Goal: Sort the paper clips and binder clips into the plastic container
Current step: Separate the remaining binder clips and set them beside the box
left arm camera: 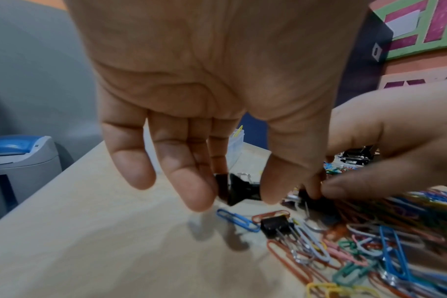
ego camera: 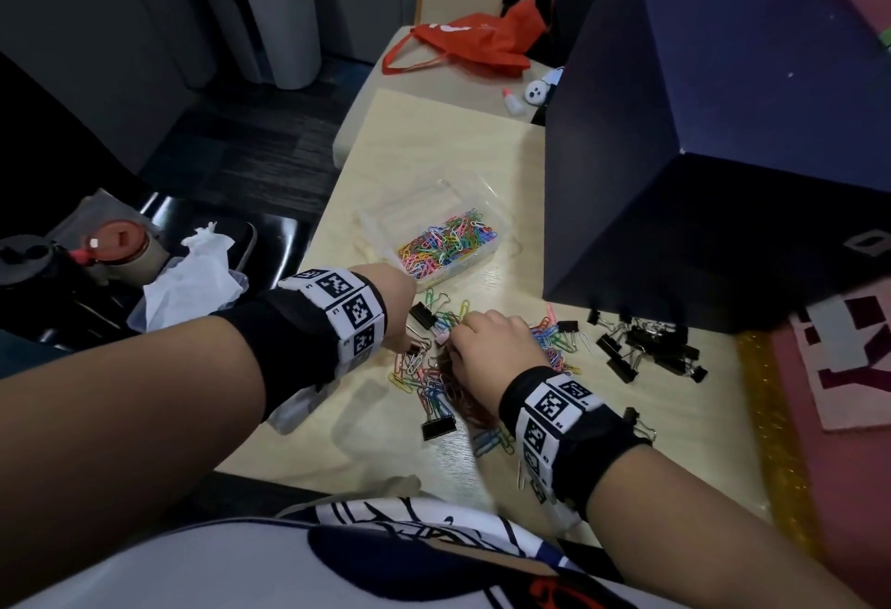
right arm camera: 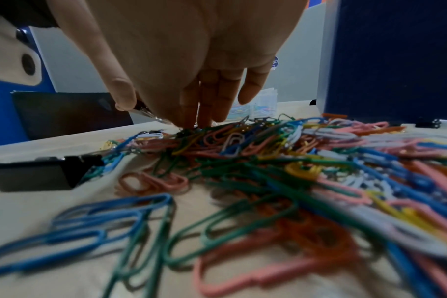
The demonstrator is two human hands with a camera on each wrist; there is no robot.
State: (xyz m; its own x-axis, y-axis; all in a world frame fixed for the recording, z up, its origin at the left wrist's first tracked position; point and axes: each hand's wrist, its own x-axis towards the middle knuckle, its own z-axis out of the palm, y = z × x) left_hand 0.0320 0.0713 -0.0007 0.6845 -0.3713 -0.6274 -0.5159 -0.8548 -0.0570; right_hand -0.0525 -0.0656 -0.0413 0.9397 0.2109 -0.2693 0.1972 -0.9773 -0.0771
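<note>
1. The left hand [left arm camera: 204, 90] hangs with fingers loosely spread above a black binder clip [left arm camera: 239, 189], gripping nothing.
2. The right hand [ego camera: 492, 343] presses fingertips into the coloured paper clips [right arm camera: 242, 153]; any grip is hidden.
3. The plastic container [ego camera: 448, 242] sits just beyond on the worktop [ego camera: 400, 165], part-filled.

From the head view we cannot see the left hand [ego camera: 399, 314] fingers, hidden behind its wrist band [ego camera: 348, 314]. The right hand [ego camera: 487, 343] covers part of the paper clip pile [ego camera: 434, 382]. In the right wrist view, the nearest paper clips [right arm camera: 146, 231] are blurred; what the right fingertips [right arm camera: 204, 119] touch is indistinct.
</note>
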